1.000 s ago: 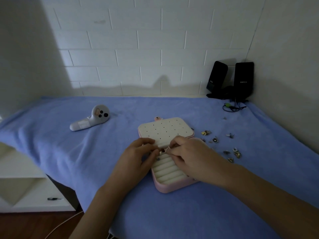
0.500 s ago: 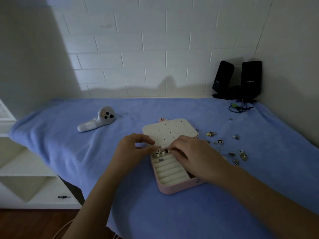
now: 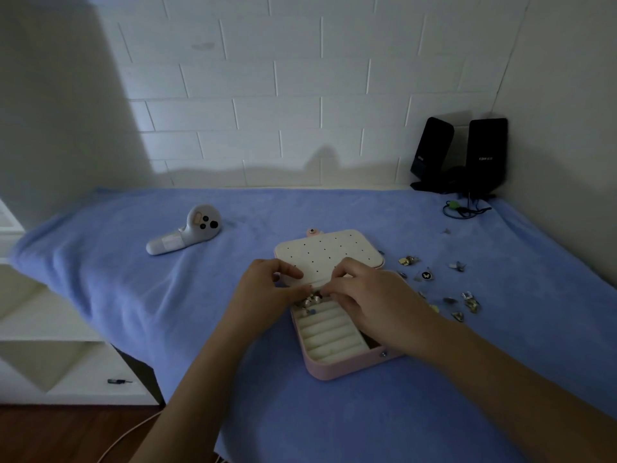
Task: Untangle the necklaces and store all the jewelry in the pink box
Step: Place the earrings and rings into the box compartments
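Plain blue over the cloth (image 3: 133,295) beneath the left hand (image 3: 267,289) and right hand (image 3: 370,295). Pale pink on the outer shell of the box (image 3: 347,367) just under the right wrist; cream inside, ribbed in even rows. Cream again on the open lid (image 3: 334,248) beyond the fingertips, dotted with a regular grid of tiny dark holes. Off-white on the controller (image 3: 187,235) up and left of the left hand, with black buttons and a pale orange patch. Gold, silver and black among the trinkets (image 3: 470,302) right of the right hand. Black on the speakers (image 3: 487,152) far beyond them; white bricks with grey joints on the wall (image 3: 300,95).
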